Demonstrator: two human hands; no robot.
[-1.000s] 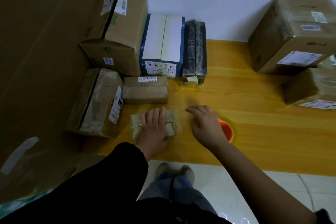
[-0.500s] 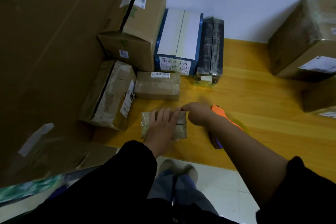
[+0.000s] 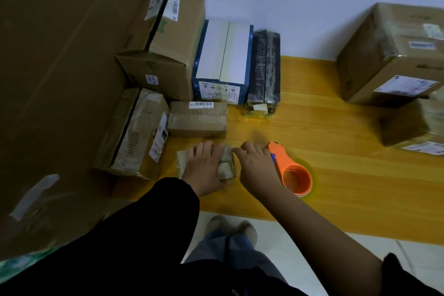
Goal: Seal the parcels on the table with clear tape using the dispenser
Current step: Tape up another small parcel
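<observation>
A small tape-wrapped parcel (image 3: 227, 166) lies near the front edge of the yellow wooden table (image 3: 336, 175). My left hand (image 3: 206, 168) lies flat on top of it with straight fingers, pressing it down. My right hand (image 3: 255, 168) grips the orange tape dispenser (image 3: 292, 173), which carries a roll of clear tape. The dispenser's nose end is at the parcel's right end, where my right fingertips meet the parcel. The dispenser's handle is hidden under my palm.
A flat brown parcel (image 3: 197, 119) lies just behind the small one. More boxes stand at the left and back: a taped carton (image 3: 134, 132), a tall carton (image 3: 168, 38), a blue-and-white box (image 3: 222, 62), a black-wrapped parcel (image 3: 264, 69). Large cartons (image 3: 394, 55) are stacked at the right.
My right hand brought the orange dispenser from the table to the small parcel's right end. My left hand stayed pressed on the parcel. The view shifted slightly.
</observation>
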